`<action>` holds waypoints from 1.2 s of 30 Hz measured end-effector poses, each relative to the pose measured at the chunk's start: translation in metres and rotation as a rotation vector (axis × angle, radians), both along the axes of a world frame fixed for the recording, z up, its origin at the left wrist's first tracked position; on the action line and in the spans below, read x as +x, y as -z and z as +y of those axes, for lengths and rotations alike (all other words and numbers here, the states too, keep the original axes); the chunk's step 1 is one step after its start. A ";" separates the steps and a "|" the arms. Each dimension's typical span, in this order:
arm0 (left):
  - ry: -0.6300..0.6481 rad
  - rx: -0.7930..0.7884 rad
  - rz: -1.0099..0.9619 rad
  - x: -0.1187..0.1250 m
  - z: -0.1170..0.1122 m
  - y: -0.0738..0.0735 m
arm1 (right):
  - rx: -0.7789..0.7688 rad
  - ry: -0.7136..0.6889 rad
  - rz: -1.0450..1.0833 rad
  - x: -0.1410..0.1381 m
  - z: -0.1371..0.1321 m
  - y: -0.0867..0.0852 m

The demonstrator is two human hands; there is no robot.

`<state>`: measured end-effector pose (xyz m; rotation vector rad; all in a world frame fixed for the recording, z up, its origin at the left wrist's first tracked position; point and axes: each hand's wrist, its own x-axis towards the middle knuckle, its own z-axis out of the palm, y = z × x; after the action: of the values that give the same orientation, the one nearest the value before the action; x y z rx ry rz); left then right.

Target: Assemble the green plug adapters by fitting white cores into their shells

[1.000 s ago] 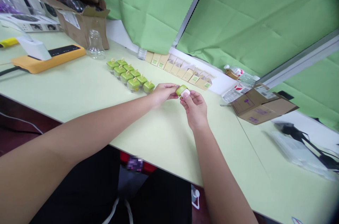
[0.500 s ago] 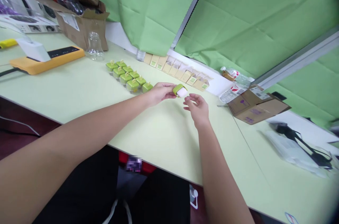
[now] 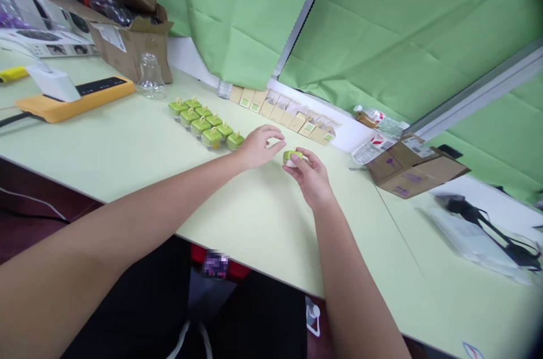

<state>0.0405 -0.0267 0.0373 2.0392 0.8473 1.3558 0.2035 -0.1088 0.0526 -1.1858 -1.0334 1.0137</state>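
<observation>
- right hand (image 3: 313, 175): closed around a small green-capped jar (image 3: 292, 156), fingertips on its sides. The jar is low over the worktop (image 3: 127, 144); can't tell if its base is touching.
- left hand (image 3: 258, 147): open, fingers loosely curled, holding nothing. It sits just beside the jar, and contact isn't clear from this angle.
- Jar location: between the two hands, near mid-worktop, just right of the jar batch.
- Looks done: a batch of matching capped jars (image 3: 206, 121) stands upright in two tight rows to the left of the left hand, all with green caps on.
- In progress, by my read: the jar in hand has its cap on and is apart from the rows, so it looks like the next one to join them.
- Possibly left: a line of small tan cartons (image 3: 283, 111) stands along the back edge under the green curtain (image 3: 403, 25). Some flaps are up, and I can't tell if any carton holds anything.
- Nearby, untouched:
  - clear glass bottle (image 3: 150, 73)
  - orange device (image 3: 76, 96) at far left
  - open cardboard box (image 3: 413, 167) to the right
  - bagged black cable (image 3: 487, 229) further right
</observation>
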 end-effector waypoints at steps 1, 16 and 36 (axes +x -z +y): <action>-0.060 0.053 0.072 -0.002 0.002 0.002 | 0.008 0.037 0.038 0.002 0.001 -0.001; 0.294 0.096 0.345 0.002 -0.008 0.024 | 0.263 0.058 -0.156 0.001 0.006 0.009; 0.363 -0.181 0.148 -0.001 -0.009 0.021 | 0.105 -0.088 -0.419 0.009 0.005 0.019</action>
<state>0.0400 -0.0361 0.0166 2.0460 0.5967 0.9077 0.2130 -0.1035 0.0333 -1.3043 -1.4600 0.7810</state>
